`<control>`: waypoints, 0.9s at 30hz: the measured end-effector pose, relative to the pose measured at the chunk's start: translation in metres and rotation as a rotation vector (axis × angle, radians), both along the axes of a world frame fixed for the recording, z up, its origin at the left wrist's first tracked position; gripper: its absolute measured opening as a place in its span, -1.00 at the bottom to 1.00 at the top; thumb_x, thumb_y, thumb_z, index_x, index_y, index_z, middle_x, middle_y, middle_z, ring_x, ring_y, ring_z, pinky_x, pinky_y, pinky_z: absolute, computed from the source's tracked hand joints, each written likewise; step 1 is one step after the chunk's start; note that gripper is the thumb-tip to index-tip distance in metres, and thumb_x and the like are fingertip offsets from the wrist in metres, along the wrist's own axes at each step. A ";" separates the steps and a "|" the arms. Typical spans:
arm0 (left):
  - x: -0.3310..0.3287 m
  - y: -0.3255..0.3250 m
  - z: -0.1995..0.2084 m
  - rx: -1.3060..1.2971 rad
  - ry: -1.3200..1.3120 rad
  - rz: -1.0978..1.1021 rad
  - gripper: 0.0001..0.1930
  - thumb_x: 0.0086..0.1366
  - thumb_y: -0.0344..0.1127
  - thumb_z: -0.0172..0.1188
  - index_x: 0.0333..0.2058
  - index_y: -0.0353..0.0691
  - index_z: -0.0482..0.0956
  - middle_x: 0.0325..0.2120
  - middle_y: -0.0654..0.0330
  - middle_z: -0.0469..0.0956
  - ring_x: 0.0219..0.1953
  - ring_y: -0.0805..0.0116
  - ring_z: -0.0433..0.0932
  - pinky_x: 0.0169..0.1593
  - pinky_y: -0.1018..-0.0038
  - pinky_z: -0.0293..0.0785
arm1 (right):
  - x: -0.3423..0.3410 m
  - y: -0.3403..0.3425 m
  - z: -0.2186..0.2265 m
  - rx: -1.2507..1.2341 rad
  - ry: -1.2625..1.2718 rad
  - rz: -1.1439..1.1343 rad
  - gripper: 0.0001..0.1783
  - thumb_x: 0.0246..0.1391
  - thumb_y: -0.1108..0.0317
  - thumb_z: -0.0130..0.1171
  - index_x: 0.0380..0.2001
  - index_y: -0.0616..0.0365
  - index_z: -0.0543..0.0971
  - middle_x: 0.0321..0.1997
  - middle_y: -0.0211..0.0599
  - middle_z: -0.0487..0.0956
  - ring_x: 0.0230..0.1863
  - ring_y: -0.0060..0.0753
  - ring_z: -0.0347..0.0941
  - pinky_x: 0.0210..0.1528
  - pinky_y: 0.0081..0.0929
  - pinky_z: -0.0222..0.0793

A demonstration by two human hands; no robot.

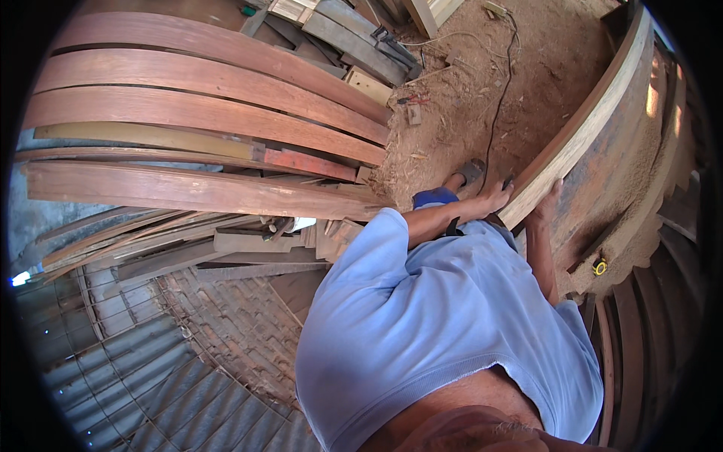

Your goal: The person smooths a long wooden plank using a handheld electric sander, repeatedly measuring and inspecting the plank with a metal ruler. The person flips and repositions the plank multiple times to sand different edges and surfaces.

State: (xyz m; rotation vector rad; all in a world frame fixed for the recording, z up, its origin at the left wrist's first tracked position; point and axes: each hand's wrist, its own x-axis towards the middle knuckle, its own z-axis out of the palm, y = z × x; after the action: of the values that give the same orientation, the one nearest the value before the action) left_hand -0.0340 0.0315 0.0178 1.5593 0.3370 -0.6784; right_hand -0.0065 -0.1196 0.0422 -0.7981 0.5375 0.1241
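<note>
A long wooden plank (595, 124), pale along its edge and reddish brown on its face, runs from my waist toward the far right. Beside its near end, my left hand (495, 198) is closed, with a small dark object (507, 182) showing at the fingers; its kind is too small to make out. On the plank's other side, my right hand (548, 205) grips the pale edge near the same end, fingers partly hidden. To the right of my right arm, a yellow tape measure (599, 267) lies on a sawdust-covered surface.
Several reddish-brown planks (203, 113) are laid out at left, above stacked offcuts (248, 241). A black cord (497, 113) crosses the sawdust-covered floor (557, 68), where red-handled pliers (413, 99) lie. Corrugated sheets (158, 384) and a brick surface (233, 324) are at lower left.
</note>
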 end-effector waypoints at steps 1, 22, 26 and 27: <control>0.001 0.002 0.004 0.013 0.014 -0.008 -0.45 0.51 -0.02 -0.10 0.29 -0.29 0.33 0.17 -0.29 0.43 0.26 -0.14 0.38 0.28 0.22 0.30 | 0.001 0.001 -0.002 -0.014 -0.011 0.006 -0.26 0.35 -0.30 -0.16 0.23 0.14 0.35 0.02 -0.12 0.56 0.02 -0.16 0.53 0.09 -0.21 0.49; 0.007 0.009 -0.034 0.172 0.097 -0.146 -0.41 0.49 0.06 -0.13 0.20 -0.34 0.42 0.03 -0.19 0.55 0.04 -0.03 0.57 0.10 0.19 0.49 | 0.003 0.015 0.026 0.170 0.110 -0.044 -0.20 0.20 -0.46 -0.08 -0.02 0.13 0.51 -0.30 -0.23 0.58 -0.30 -0.27 0.57 -0.21 -0.30 0.55; 0.002 0.011 -0.123 0.079 0.118 -0.117 -0.40 0.48 0.07 -0.13 0.17 -0.38 0.43 0.00 -0.17 0.56 0.01 -0.01 0.58 0.05 0.20 0.54 | 0.006 0.014 0.011 0.127 0.133 -0.071 -0.25 0.22 -0.40 -0.04 -0.02 0.13 0.51 -0.30 -0.25 0.58 -0.32 -0.32 0.56 -0.24 -0.33 0.55; 0.004 0.007 -0.111 0.030 0.141 -0.097 -0.45 0.50 0.00 -0.14 0.10 -0.42 0.47 -0.08 -0.11 0.60 -0.06 0.09 0.61 0.00 0.26 0.55 | 0.005 0.006 -0.008 0.136 0.124 -0.093 -0.26 0.22 -0.39 -0.03 -0.01 0.13 0.51 -0.29 -0.25 0.58 -0.31 -0.33 0.56 -0.23 -0.33 0.55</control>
State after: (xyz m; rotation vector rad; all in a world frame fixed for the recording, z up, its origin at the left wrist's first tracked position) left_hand -0.0303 0.0381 -0.0935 1.5680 0.3793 -0.8649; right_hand -0.0019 -0.1134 0.0344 -0.6348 0.6753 0.1236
